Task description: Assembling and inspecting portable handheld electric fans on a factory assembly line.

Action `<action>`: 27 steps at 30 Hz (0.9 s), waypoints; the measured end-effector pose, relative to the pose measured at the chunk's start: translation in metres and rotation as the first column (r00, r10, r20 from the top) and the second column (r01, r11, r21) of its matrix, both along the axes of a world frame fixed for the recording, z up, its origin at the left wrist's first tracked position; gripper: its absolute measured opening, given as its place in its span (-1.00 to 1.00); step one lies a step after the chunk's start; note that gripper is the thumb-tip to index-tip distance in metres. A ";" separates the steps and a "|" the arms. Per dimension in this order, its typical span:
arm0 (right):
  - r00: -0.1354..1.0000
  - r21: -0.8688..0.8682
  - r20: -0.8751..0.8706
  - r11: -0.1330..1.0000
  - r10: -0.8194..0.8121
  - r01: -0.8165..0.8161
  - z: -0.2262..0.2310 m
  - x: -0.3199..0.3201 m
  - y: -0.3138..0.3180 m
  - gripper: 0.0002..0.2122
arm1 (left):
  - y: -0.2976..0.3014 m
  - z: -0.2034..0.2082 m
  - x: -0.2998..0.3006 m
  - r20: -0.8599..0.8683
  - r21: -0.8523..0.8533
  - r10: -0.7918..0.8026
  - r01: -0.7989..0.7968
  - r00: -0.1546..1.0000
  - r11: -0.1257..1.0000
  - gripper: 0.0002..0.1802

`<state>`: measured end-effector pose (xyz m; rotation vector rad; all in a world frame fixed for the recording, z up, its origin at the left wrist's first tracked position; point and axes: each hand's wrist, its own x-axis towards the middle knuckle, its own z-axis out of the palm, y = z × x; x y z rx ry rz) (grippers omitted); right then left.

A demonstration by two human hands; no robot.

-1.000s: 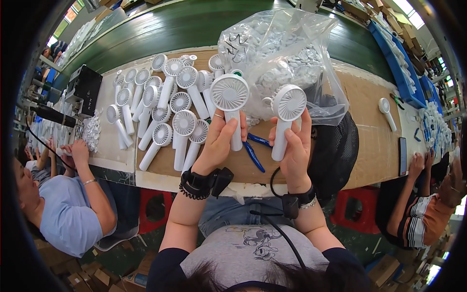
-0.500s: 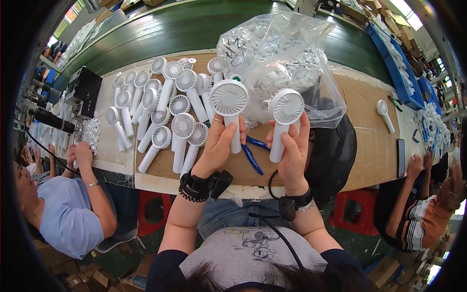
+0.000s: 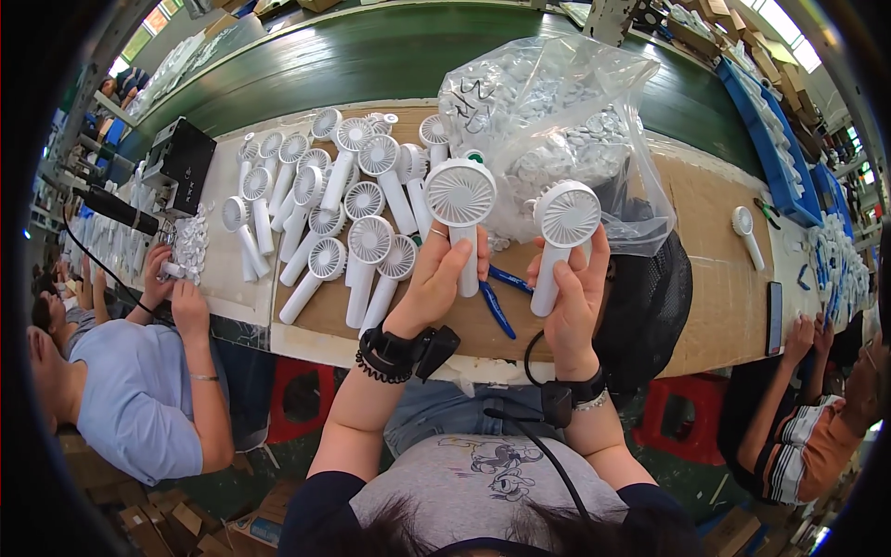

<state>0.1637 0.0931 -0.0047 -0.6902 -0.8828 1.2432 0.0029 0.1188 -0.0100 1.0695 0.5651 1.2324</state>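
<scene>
Together above the counter (image 3: 249, 314), my left grip (image 3: 440, 277) is curled closed around one white handheld fan (image 3: 460, 193), my right grip (image 3: 577, 290) around a second fan (image 3: 567, 213); keeping them apart should best prevent knocks

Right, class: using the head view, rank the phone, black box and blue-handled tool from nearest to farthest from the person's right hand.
1. Blue-handled tool, just left of the right hand.
2. Phone, well over to the right.
3. Black box, far over on the left.
</scene>
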 end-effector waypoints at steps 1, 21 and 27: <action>1.000 -0.002 0.003 1.000 -0.009 0.009 0.001 -0.001 0.000 -0.47 | 0.000 0.000 0.000 -0.001 0.001 0.001 -0.001 1.000 1.000 -0.74; 0.999 -0.022 -0.017 0.999 -0.049 0.049 -0.006 0.002 -0.004 -0.61 | -0.006 -0.005 0.000 -0.005 0.003 0.029 -0.029 1.000 1.000 -0.73; 0.998 -0.018 -0.007 0.998 -0.059 0.059 -0.006 0.001 0.002 -0.61 | 0.003 -0.009 0.000 -0.024 -0.010 0.003 -0.003 1.000 1.000 -0.71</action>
